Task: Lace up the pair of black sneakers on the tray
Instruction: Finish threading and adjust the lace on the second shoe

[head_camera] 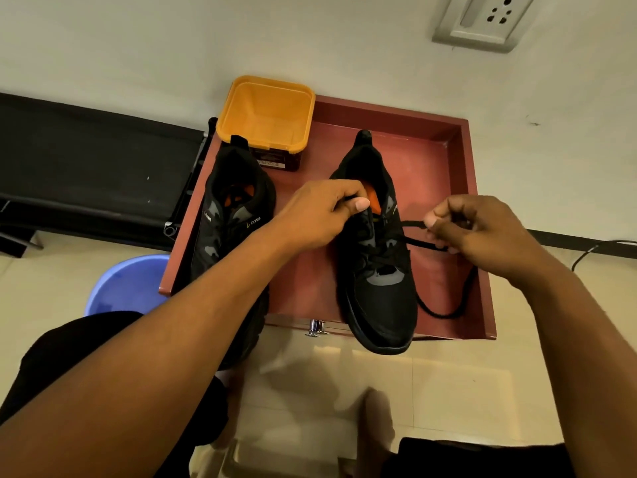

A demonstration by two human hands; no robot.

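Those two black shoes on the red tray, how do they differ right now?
The right shoe is being worked on: the left hand and right hand each pinch its lace, while the left shoe is untouched. The right shoe's toe overhangs the front edge of the tray; the left shoe's toe is hidden behind a forearm. Both shoes are black and orange inside.

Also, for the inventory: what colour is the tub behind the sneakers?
The tub is orange-yellow, seen in the head view.
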